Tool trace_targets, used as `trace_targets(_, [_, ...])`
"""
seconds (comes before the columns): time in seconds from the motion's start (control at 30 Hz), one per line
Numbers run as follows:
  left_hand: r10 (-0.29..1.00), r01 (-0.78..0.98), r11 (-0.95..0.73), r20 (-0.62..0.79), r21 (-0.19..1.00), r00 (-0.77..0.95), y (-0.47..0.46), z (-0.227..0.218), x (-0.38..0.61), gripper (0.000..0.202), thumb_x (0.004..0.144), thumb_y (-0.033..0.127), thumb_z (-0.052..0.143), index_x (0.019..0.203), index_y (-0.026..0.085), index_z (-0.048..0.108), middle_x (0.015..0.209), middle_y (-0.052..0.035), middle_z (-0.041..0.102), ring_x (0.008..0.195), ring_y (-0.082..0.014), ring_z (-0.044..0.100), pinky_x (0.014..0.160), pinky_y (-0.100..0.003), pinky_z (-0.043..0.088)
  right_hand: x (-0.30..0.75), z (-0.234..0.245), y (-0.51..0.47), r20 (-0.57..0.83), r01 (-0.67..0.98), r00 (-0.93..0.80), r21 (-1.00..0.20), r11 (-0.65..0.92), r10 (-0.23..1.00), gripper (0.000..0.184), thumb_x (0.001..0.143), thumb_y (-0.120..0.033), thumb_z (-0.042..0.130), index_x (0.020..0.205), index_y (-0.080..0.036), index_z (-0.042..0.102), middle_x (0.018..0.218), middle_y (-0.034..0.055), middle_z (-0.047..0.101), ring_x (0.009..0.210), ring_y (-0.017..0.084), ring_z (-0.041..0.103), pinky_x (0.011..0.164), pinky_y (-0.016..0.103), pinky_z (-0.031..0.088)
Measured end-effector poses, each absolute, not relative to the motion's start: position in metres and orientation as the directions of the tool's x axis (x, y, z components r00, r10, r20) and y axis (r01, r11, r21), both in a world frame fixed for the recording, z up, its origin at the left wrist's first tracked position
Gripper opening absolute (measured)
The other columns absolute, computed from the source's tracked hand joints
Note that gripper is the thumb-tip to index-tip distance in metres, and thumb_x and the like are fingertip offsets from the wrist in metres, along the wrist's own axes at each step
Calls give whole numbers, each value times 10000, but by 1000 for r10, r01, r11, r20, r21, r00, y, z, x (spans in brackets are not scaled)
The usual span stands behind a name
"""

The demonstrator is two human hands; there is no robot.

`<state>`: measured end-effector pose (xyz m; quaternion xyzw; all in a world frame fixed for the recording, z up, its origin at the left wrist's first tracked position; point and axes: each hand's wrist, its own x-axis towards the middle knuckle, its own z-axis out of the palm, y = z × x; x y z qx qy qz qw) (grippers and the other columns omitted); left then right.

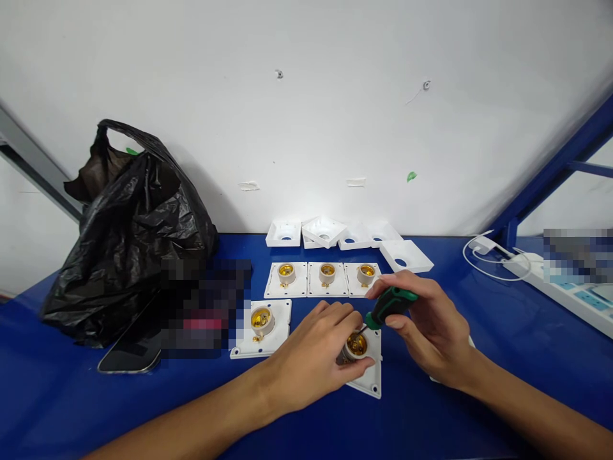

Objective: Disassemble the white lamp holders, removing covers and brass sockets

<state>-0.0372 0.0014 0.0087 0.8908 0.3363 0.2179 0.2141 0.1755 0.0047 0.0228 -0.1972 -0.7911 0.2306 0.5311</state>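
My left hand (313, 354) is closed around a white square lamp-holder plate (370, 377) with a brass socket (357, 345), steadying it on the blue table (306, 421). My right hand (426, 326) grips a green and black screwdriver (390, 305), its tip angled down into the socket area. Another lamp-holder plate (261, 329) lies just left of my left hand. A row of three more plates (327, 279) sits behind.
Several white cover pieces (345, 236) lie along the wall at the back. A black plastic bag (129, 236) stands at the left, a dark phone (131, 348) in front of it. A white power strip (565, 287) and charger cable (483, 252) lie at the right.
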Motion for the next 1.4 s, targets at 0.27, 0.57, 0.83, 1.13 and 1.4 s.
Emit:
trace_targets(0.27, [698,503,-673,241,543,675,1,9,-38,282,902,284,814,1033,198,579,1048,-28,645,978,-244,631,926,-417,480,177,26,7,759,61,-382,-549,834,528,541,997,-116,643,1503,-264,521,1179,69,685,1045,197,673,836,347,614])
trace_targets(0.57, [696,520,-684,247,512,674,1,8,-37,282,902,317,816,1015,201,585,1000,-21,637,908,-231,612,891,-399,489,175,25,9,790,153,-311,-507,848,529,534,921,-129,770,1411,-254,597,1029,29,687,906,182,651,769,344,546])
trace_targets(0.83, [696,514,-681,244,520,675,2,7,-37,304,913,326,805,1108,198,610,1024,-30,640,932,-236,610,912,-402,479,173,23,8,806,283,-207,-493,822,555,340,904,-218,809,1211,-240,665,850,-12,639,721,160,604,638,333,473])
trace_targets(1.13, [693,521,-693,261,499,672,1,7,-37,276,903,324,814,1023,196,602,1012,-29,652,921,-237,627,894,-397,485,174,25,9,754,215,-295,-546,810,586,454,910,-198,796,1319,-281,617,953,6,663,829,174,641,735,338,543])
trace_targets(1.4, [680,500,-706,282,502,677,2,3,-36,306,905,305,799,1116,203,602,1101,-40,681,1006,-251,656,946,-420,498,172,19,3,666,97,-367,-667,739,650,647,913,-89,751,1464,-321,503,1157,46,689,1056,207,701,941,377,597])
